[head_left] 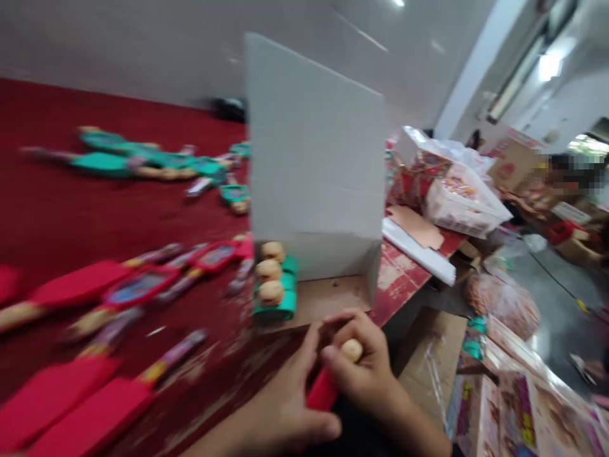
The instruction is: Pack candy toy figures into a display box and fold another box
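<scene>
Both hands meet at the near edge of the red table [57, 190], low in the view. The right hand [366, 368] is closed around a red toy [322, 390] with a round tan knob at its top end; the fingers curl over the knob so only part of it peeps out. The toy's long axis runs on a slant, the red end pointing down and to the left toward the person, the knobbed end up and to the right, toward the open grey cardboard box [316, 158]. The left hand [280, 412] lies against the red end from the left, thumb stretched along it; whether it grips or merely steadies, I cannot tell through the blur.

Just beyond the hands the box stands with its tall back flap upright. Inside its left side three green toys [276, 292] with the same tan knobs stand packed side by side, knobs facing upward.

To the left, more red toys [95, 406] lie flat on the table, their long sides running roughly left to right, and further back lies a scatter of green ones [143, 162]. On the right are plastic bags [461, 197] and cartons [518, 162].
</scene>
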Available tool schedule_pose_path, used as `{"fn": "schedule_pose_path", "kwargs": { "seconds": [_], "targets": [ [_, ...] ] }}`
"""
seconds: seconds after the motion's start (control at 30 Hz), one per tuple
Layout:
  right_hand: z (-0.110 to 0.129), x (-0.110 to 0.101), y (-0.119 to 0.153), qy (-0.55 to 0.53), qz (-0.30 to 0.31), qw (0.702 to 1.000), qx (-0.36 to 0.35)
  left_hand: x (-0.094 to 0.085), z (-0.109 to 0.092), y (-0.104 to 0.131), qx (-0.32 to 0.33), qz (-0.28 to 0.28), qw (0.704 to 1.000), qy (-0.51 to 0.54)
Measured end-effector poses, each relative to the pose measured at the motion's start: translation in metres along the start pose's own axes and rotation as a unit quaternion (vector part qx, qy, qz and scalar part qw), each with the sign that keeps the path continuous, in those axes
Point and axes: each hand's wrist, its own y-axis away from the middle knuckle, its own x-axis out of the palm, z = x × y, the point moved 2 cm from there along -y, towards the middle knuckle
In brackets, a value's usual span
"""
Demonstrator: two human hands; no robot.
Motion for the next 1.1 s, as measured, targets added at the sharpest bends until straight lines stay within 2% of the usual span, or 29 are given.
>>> {"fn": "schedule_pose_path", "kwargs": {
  "seconds": [0.07,0.13,0.17,0.2,0.27,0.3,0.33,0.4,0.47,0.5,0.57,0.6,0.77,0.9,1.03,1.1],
  "targets": [
    [0.001,0.001,0.0,-0.06,-0.022,0.997,0.034,-0.007,-0.007,0.014,0.02,-0.047,0.999,0.008],
    [0.001,-0.002,-0.007,-0.085,-0.074,0.993,0.021,-0.019,-0.022,0.016,0.104,-0.1,0.989,-0.011],
    [0.0,-0.004,-0.013,-0.078,-0.108,0.991,-0.006,-0.029,-0.03,0.013,0.16,-0.144,0.976,-0.037],
    [0.0,-0.005,-0.022,-0.057,-0.146,0.987,-0.045,-0.041,-0.038,0.009,0.214,-0.2,0.954,-0.067],
    [-0.004,-0.005,-0.043,0.002,-0.226,0.965,-0.133,-0.069,-0.048,-0.003,0.293,-0.325,0.89,-0.126],
    [-0.009,-0.002,-0.053,0.027,-0.259,0.95,-0.171,-0.084,-0.049,-0.01,0.309,-0.368,0.864,-0.153],
    [-0.016,0.001,-0.063,0.05,-0.281,0.938,-0.199,-0.096,-0.047,-0.019,0.314,-0.376,0.851,-0.19],
    [-0.034,0.012,-0.078,0.101,-0.274,0.928,-0.23,-0.114,-0.037,-0.037,0.311,-0.304,0.86,-0.265],
    [-0.053,0.023,-0.084,0.162,-0.201,0.937,-0.234,-0.12,-0.022,-0.049,0.307,-0.218,0.878,-0.294],
    [-0.061,0.027,-0.085,0.189,-0.156,0.942,-0.23,-0.121,-0.015,-0.053,0.305,-0.2,0.886,-0.287],
    [-0.07,0.03,-0.084,0.223,-0.094,0.947,-0.21,-0.119,-0.005,-0.055,0.297,-0.216,0.894,-0.259],
    [-0.072,0.028,-0.083,0.236,-0.092,0.947,-0.198,-0.118,-0.002,-0.054,0.291,-0.231,0.895,-0.249],
    [-0.068,0.022,-0.091,0.321,-0.202,0.911,-0.164,-0.118,-0.002,-0.054,0.274,-0.242,0.907,-0.207],
    [-0.074,0.034,-0.098,0.327,-0.218,0.904,-0.17,-0.121,-0.003,-0.058,0.301,-0.233,0.906,-0.185],
    [-0.085,0.046,-0.092,0.33,-0.166,0.899,-0.236,-0.121,-0.004,-0.059,0.334,-0.226,0.9,-0.169],
    [-0.09,0.049,-0.091,0.339,-0.136,0.9,-0.239,-0.122,-0.008,-0.058,0.341,-0.22,0.899,-0.167]
  ]
}}
